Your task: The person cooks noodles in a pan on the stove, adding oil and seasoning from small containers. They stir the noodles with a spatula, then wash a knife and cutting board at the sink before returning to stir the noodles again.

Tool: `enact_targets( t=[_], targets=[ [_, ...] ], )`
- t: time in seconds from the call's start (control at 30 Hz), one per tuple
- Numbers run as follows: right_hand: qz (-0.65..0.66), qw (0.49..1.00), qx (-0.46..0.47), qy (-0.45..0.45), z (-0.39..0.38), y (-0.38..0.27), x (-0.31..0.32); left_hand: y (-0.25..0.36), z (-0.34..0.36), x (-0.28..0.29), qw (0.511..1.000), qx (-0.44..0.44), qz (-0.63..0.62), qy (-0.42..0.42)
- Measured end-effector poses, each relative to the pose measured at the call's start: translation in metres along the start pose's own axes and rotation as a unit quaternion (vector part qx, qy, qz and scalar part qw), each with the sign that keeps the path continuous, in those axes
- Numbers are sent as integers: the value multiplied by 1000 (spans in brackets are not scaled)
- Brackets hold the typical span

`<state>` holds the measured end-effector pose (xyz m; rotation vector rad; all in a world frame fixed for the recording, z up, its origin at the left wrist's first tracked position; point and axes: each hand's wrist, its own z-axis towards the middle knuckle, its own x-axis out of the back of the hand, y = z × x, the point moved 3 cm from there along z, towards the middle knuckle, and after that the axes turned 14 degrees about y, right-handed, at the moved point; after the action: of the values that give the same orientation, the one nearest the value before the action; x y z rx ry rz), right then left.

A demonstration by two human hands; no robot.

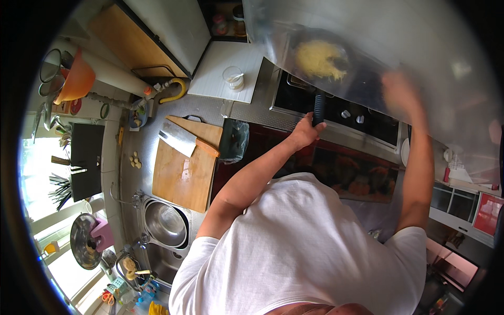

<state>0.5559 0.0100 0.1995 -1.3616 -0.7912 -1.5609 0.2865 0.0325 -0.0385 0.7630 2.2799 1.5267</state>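
My left hand (305, 131) is wrapped round the black ribbed handle (318, 106) of a pan (342, 64) at the gas stove (383, 127). Pale yellow shredded food (316, 56) lies in the pan. A hazy see-through sheet (362, 31) covers the pan in this view, so its rim is dim. To the right of the pan is my right hand (400, 93), raised over the stove and smeared by motion. Its fingers and anything in them cannot be made out.
A cleaver (177, 138) rests on a wooden cutting board (181, 178) at the left, beside a bin with a dark liner (234, 140). Nearby are a sink holding a metal basin (166, 223), garlic cloves (135, 160), and a glass cup (233, 77) on a white board (212, 63).
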Motion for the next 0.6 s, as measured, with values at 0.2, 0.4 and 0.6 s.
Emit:
enact_targets(
  t=[0.2, 0.4, 0.6],
  targets=[
    [-197, 958, 176, -114, 129, 64, -32, -2, 0, 0, 1000, -9, 13, 3],
    [-222, 881, 404, -106, 180, 88, -75, -4, -1, -2, 1000, -8, 1, 11],
    [-42, 951, 277, -128, 179, 69, -76, 2, -7, 8, 1000, 6, 13, 20]
  ],
)
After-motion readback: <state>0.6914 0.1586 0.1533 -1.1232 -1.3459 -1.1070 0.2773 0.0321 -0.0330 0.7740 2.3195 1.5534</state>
